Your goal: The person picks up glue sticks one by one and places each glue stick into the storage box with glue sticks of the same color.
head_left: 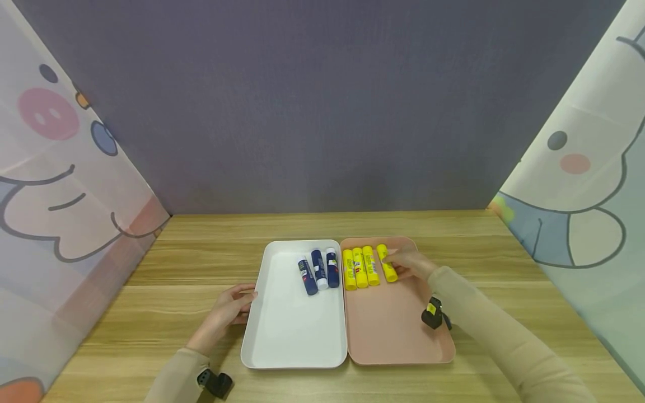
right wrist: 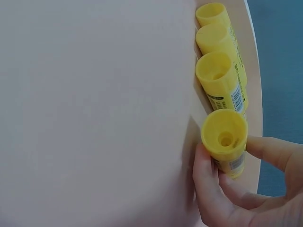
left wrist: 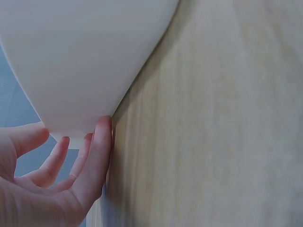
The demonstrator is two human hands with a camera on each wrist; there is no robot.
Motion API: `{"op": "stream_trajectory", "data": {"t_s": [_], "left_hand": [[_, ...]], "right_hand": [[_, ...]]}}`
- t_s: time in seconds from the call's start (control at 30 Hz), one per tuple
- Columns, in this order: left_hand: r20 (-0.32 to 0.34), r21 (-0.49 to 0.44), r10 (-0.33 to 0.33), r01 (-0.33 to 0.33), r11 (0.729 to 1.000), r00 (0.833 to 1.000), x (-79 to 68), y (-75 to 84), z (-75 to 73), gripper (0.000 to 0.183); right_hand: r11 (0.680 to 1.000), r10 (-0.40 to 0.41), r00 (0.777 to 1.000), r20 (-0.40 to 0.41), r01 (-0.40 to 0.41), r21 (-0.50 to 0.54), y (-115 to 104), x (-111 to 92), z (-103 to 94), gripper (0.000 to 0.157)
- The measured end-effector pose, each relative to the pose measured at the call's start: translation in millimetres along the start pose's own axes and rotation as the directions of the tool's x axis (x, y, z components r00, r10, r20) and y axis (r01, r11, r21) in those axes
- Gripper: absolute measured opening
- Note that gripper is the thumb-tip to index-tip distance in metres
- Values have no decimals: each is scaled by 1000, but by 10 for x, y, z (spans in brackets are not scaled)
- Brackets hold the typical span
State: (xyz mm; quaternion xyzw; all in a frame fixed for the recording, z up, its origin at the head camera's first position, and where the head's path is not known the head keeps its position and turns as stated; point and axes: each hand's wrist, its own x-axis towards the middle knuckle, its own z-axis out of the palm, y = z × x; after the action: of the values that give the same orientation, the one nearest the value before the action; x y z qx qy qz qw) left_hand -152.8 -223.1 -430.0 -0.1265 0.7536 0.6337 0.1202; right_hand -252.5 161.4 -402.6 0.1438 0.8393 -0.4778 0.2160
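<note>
On the right, my right hand (head_left: 410,261) pinches a yellow glue stick (head_left: 387,263) between thumb and fingers, at the far end of the pink tray (head_left: 393,336). In the right wrist view the hollow base of that glue stick (right wrist: 225,132) faces the camera. To its left, several more yellow glue sticks (head_left: 359,268) lie side by side along the tray's left part. My left hand (head_left: 233,305) holds the left edge of the white tray (head_left: 292,336), thumb at the rim and fingertips against the outer wall (left wrist: 85,61). Three navy glue sticks (head_left: 318,270) with white ends lie in it.
Both trays stand edge to edge on a wood-grain table (head_left: 201,252). A dark grey panel (head_left: 322,112) rises behind the table, and printed cartoon panels (head_left: 579,184) flank it on both sides.
</note>
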Motion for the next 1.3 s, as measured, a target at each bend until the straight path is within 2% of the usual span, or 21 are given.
{"op": "stream_trajectory", "data": {"t_s": [0.17, 0.4, 0.53, 0.67, 0.87, 1.13, 1.3], "left_hand": [[1, 0, 3, -3, 1000, 1000, 2, -11, -4, 40], [-5, 6, -5, 5, 1000, 1000, 6, -15, -2, 39], [-7, 8, -5, 5, 1000, 1000, -8, -5, 1, 40], [-7, 1, -1, 1, 1000, 1000, -10, 0, 4, 40], [2, 5, -1, 1, 1000, 1000, -7, -3, -6, 41], [5, 8, 0, 0, 1000, 1000, -10, -4, -9, 40], [4, 10, -1, 1, 1000, 1000, -14, -7, -6, 40]], "right_hand": [[1000, -14, 1000, -17, 14, -27, 10, 2, -2, 42], [998, -36, 998, -56, 32, -60, 15, 24, 17, 56], [999, -25, 998, -57, 23, -50, 19, 43, 22, 47], [999, -35, 999, -40, 34, -9, 17, 39, 2, 47], [991, -131, 991, -17, 131, 13, -7, -49, -38, 53], [960, -253, 968, 0, 251, -123, -57, -190, -80, 36], [931, -322, 946, 33, 323, -169, -77, -293, -127, 34]]}}
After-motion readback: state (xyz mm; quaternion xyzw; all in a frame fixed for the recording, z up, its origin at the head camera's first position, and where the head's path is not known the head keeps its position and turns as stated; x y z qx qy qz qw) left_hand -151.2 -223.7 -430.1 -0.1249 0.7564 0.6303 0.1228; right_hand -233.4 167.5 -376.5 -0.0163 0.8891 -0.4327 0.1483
